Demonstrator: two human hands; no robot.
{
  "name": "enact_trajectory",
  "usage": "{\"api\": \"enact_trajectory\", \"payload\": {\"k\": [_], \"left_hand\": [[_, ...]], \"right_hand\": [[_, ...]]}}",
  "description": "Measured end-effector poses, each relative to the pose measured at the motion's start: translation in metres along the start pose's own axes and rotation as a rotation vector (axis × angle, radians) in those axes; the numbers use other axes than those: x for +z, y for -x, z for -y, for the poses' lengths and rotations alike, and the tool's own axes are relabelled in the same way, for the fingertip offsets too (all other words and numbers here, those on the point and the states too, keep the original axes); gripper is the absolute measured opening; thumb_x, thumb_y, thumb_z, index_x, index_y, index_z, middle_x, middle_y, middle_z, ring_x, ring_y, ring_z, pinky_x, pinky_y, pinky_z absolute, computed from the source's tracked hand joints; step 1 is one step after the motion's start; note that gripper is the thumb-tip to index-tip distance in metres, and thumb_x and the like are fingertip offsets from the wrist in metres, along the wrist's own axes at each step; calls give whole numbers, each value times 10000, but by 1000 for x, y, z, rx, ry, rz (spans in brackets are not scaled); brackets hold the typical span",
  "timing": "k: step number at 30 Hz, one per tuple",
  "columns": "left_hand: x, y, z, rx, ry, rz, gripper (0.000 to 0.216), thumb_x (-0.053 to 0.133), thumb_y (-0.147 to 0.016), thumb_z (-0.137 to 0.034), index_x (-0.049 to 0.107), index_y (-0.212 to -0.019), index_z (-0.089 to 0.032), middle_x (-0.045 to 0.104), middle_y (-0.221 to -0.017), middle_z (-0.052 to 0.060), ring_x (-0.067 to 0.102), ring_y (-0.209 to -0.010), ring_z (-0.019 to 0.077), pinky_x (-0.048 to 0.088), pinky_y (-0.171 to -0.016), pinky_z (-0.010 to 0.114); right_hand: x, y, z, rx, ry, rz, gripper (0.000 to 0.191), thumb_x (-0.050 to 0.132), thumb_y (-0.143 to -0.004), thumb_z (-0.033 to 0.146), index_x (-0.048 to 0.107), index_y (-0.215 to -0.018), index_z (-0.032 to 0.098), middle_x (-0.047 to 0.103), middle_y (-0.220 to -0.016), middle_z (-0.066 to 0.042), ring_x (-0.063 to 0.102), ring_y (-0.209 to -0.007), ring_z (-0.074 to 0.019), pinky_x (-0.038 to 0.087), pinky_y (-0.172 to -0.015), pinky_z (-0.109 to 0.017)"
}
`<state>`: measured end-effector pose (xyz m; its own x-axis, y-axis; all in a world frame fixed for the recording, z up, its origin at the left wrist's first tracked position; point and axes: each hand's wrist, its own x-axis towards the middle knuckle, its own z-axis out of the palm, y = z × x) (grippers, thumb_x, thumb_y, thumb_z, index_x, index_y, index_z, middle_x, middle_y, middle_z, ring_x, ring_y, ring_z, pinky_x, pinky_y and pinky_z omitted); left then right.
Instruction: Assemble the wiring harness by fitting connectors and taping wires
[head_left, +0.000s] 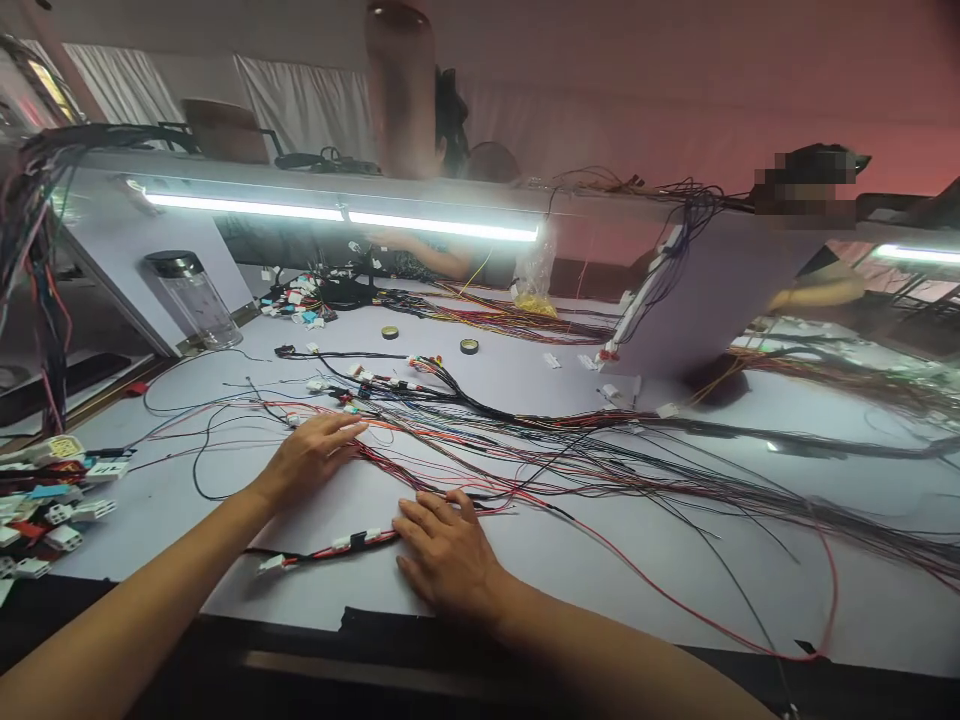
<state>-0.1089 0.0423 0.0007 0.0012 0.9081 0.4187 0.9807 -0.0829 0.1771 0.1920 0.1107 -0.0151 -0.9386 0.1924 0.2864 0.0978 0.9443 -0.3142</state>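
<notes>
My left hand [315, 455] reaches over the tangle of loose wires [465, 455], its fingers stretched out and lying on them near a few white connectors. Its thumb is hidden from me. Closer to the table's front edge, my right hand [450, 550] lies palm down with fingers slightly spread. Under it passes a short red and black wire harness [322, 552] with white connectors, which emerges on the left. A thicker black wire harness [517, 415] with several branched connector ends stretches across the table behind both hands.
Piled connectors [60, 510] lie at the left edge. A clear bottle [199, 310] stands behind, with two tape rolls [469, 346] farther right. A lamp tube [442, 225] spans the back. A white panel [697, 300] stands at right. Other people's arms [442, 258] show beyond.
</notes>
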Motion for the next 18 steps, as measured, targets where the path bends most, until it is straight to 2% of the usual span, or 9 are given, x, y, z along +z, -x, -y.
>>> {"api": "enact_trajectory", "payload": {"k": [2,4,7,11,15,18], "left_hand": [[-17,13,-14,-70,34,-108,362,504,-923,-373,639,-1225,-226,658,-1221,109,588,-1147,255,444,-1007,458],[-36,36,-32,-153,40,-213,335,543,-908,-358,653,-1196,-227,687,-1145,95,616,-1089,243,464,-984,423],[-51,76,-64,-197,29,-247,309,573,-898,-304,657,-1187,-233,700,-1085,84,630,-1040,243,481,-946,406],[-34,115,-101,-106,27,-107,410,645,-855,-266,615,-1263,-260,679,-1190,73,618,-1086,251,482,-949,399],[-13,126,-112,-200,96,-168,298,556,-901,-191,687,-1151,-286,710,-1098,52,642,-1040,219,507,-927,377],[-14,126,-109,-204,126,-180,276,545,-904,-184,705,-1109,-276,709,-1057,59,644,-1019,219,517,-908,370]], "right_hand": [[2,0,-1,-2,6,-28,377,433,-976,406,501,-1303,232,535,-1402,-43,431,-1286,-217,185,-1072,-434],[5,0,-1,-7,14,-57,359,450,-972,388,520,-1283,223,550,-1385,-45,449,-1258,-222,197,-1052,-434],[7,0,0,-4,23,-80,348,458,-970,365,531,-1277,217,559,-1373,-47,462,-1232,-231,209,-1036,-433],[6,1,3,-14,37,-101,344,487,-957,348,546,-1271,220,583,-1332,-59,486,-1181,-234,219,-1022,-427],[6,1,5,17,41,-98,336,506,-949,335,561,-1264,234,617,-1221,-68,513,-1107,-225,237,-988,-415],[8,2,5,21,33,-103,319,508,-949,316,570,-1254,243,627,-1144,-65,525,-1053,-213,244,-962,-406]]}}
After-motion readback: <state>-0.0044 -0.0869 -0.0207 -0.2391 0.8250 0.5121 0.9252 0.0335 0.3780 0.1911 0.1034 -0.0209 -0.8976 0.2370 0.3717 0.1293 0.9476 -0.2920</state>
